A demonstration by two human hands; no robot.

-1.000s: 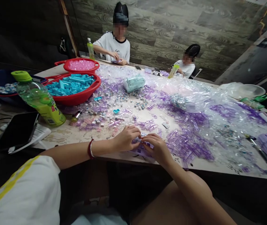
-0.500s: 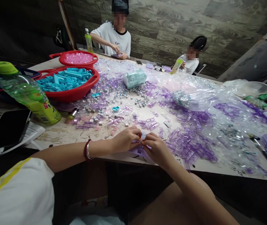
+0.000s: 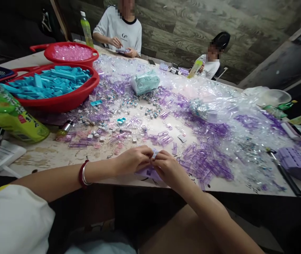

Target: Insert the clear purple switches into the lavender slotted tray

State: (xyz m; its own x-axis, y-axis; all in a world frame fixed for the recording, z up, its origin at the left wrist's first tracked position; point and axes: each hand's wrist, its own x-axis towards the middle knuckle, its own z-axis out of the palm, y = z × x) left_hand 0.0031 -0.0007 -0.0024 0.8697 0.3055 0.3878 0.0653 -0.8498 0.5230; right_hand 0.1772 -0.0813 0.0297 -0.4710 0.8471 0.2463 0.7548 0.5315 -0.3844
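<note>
My left hand (image 3: pixel 137 159) and my right hand (image 3: pixel 167 165) meet at the near edge of the table, fingertips pinched together. Between them they grip a small pale bluish-white piece (image 3: pixel 154 153), partly covered by the fingers, so its exact kind cannot be told. Below the hands lies a flat light-purple plastic part (image 3: pixel 149 173), half hidden by them. Just beyond my fingers are several clear purple rectangular plastic pieces (image 3: pixel 164 138). A larger heap of the same purple pieces (image 3: pixel 211 160) spreads beside my right hand.
Red baskets hold turquoise parts (image 3: pixel 52 83) and pink pieces (image 3: pixel 71 53). A green drink bottle (image 3: pixel 15 116) leans at left. A teal soft packet (image 3: pixel 145 83) sits mid-table; clear plastic bags (image 3: pixel 219 95) lie behind. Purple blocks (image 3: pixel 298 164) and a black-handled tool (image 3: pixel 288 176) are at right. Two people sit opposite.
The view has shifted, so the table's things sit further left in it. My hands stay together on the small pale piece. The opposite person's raised hand has moved away from the item held.
</note>
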